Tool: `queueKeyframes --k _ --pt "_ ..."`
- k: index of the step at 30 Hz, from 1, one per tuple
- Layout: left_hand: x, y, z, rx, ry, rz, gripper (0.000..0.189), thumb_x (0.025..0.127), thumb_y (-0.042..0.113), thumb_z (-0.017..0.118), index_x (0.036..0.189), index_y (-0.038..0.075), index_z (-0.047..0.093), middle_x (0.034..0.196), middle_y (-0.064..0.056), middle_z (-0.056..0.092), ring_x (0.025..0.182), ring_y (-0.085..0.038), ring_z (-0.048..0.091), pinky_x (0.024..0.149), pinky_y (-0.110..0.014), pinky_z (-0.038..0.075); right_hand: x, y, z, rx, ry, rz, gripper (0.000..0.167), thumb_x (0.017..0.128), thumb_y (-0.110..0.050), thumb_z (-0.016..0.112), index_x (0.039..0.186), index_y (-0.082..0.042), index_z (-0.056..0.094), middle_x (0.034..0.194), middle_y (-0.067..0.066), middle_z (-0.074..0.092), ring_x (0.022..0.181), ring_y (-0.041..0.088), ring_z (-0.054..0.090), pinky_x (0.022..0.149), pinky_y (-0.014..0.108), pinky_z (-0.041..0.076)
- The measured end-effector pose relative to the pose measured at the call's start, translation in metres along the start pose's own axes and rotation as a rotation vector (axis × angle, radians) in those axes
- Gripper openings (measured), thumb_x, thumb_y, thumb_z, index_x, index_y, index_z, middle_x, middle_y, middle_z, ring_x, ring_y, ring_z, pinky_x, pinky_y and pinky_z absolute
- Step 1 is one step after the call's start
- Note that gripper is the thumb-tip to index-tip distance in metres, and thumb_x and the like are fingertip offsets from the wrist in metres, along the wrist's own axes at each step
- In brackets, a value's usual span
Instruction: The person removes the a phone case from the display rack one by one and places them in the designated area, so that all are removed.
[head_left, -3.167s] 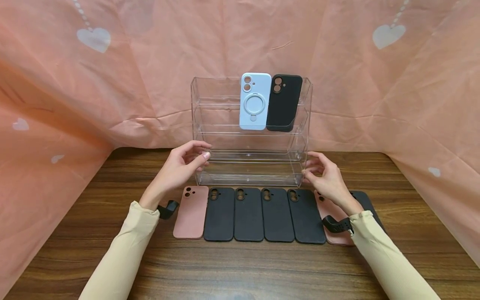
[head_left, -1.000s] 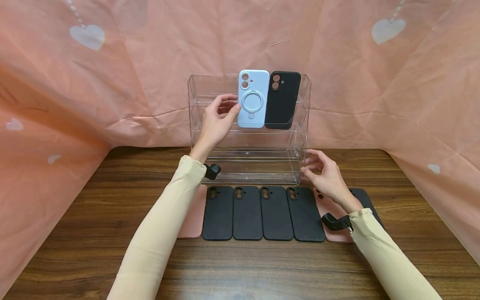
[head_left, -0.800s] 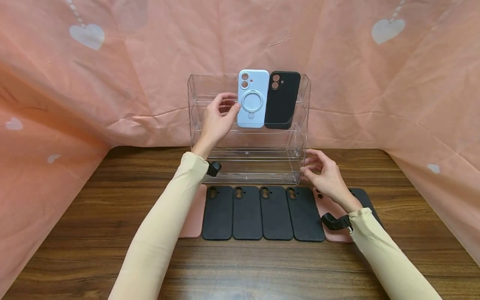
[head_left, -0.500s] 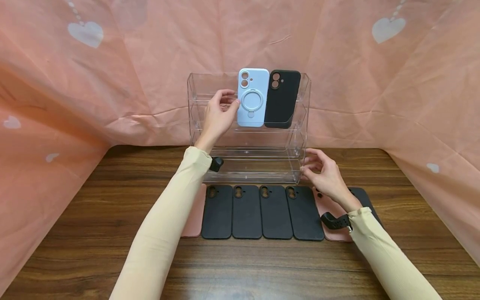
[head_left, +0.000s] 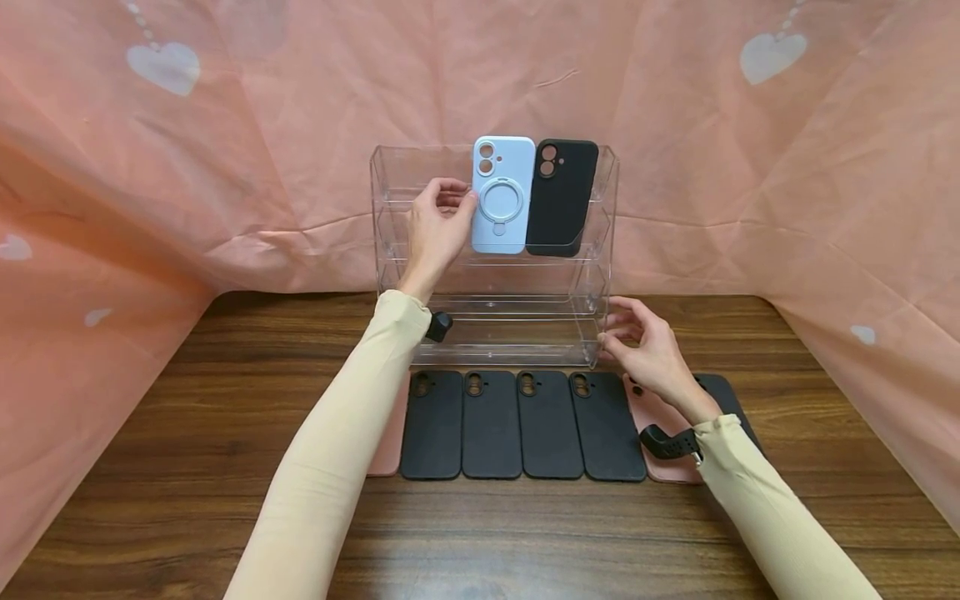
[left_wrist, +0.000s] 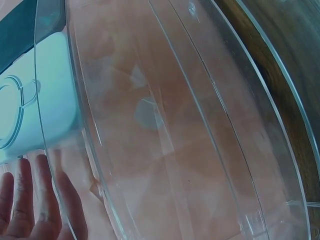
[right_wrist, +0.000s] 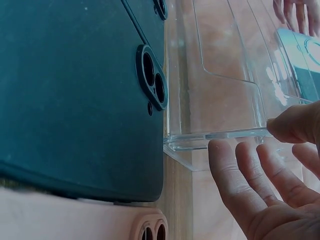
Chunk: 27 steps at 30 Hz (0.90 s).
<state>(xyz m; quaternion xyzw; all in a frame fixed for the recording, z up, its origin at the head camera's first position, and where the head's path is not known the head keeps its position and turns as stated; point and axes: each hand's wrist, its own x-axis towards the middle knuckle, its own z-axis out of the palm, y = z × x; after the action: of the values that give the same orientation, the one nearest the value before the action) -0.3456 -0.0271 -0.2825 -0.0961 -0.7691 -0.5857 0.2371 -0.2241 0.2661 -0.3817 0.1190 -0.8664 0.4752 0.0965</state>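
Observation:
A clear tiered display stand (head_left: pixel 495 329) stands upright on the table. Side by side in its top tier lean a light blue phone case (head_left: pixel 502 229) with a ring on its back and a black phone case (head_left: pixel 564 196). My left hand (head_left: pixel 437 229) pinches the light blue case's left edge, thumb in front; its fingers show at that edge in the left wrist view. My right hand (head_left: pixel 647 346) grips the lower right side edge of the stand, with the thumb (right_wrist: pixel 292 125) on one face and the fingers on the other.
Several black phone cases (head_left: pixel 491 429) lie flat in a row before the stand. A pink case (head_left: pixel 387 437) ends the row at left, partly under my left arm. Another pink case (head_left: pixel 663 412) and a dark one (head_left: pixel 723 396) lie by my right wrist. Pink cloth hangs behind.
My left hand has gone from the stand's lower left side up to the light blue case and taken its edge. My right hand stays on the stand. The head view shifts slightly.

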Motion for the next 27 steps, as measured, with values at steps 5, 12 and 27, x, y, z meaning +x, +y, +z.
queueKeyframes --k 5,12,27 --pt "-0.0011 0.0013 0.0019 -0.004 -0.003 -0.015 0.026 0.095 0.023 0.070 0.114 0.006 0.070 0.108 -0.010 0.074 0.096 -0.016 0.069 0.085 -0.020 0.054 -0.0006 -0.0004 0.0002 -0.004 0.002 -0.002 0.054 0.096 -0.004 0.067 0.147 -0.005 0.048 0.119 0.022 0.063 0.092 -0.002 0.064 0.057 0.025 0.055" --pt "-0.0022 0.0049 0.0069 0.025 0.012 -0.001 0.026 0.094 0.025 0.071 0.112 0.007 0.071 0.100 -0.011 0.074 0.088 -0.014 0.066 0.080 -0.019 0.052 -0.0011 -0.0001 -0.0003 0.003 0.009 -0.003 0.054 0.096 -0.003 0.067 0.147 -0.005 0.048 0.119 0.022 0.063 0.091 -0.004 0.064 0.056 0.027 0.055" --pt "-0.0038 -0.0024 0.0016 -0.142 -0.034 0.052 0.022 0.098 0.011 0.066 0.116 -0.002 0.066 0.112 -0.019 0.072 0.094 -0.021 0.070 0.091 -0.035 0.057 -0.0015 -0.0003 0.0015 0.013 0.003 0.008 0.055 0.096 -0.002 0.066 0.147 -0.006 0.048 0.119 0.023 0.062 0.092 0.002 0.066 0.052 0.032 0.054"
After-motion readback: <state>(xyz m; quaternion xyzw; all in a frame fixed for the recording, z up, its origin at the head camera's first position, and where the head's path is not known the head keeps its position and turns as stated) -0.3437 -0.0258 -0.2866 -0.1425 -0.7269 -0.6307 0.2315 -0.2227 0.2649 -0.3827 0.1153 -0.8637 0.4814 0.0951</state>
